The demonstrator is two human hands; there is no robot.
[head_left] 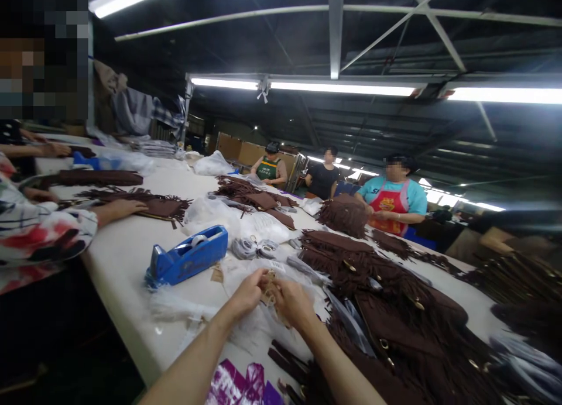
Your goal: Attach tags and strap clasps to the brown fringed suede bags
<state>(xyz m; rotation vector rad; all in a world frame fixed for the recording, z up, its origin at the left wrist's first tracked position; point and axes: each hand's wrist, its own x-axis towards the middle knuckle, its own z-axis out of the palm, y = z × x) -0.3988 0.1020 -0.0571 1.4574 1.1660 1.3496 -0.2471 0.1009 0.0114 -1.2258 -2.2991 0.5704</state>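
Right of the tape dispenser (188,266), the person's left hand (250,292) and right hand (293,302) meet, fingers curled nearly closed, both pinching a small tan bundle (269,295) whose exact form is blurred. Clear plastic (248,335) lies under them. Brown bags (395,323) spread farther right of the dispenser; beyond it, leftward, a co-worker's hand (125,209) rests on another bag (162,207).

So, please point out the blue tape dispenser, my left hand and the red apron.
Blue tape dispenser (192,261): head view, side of its body.
Left hand (249,291): head view, its back.
Red apron (390,205): head view, printed chest part.
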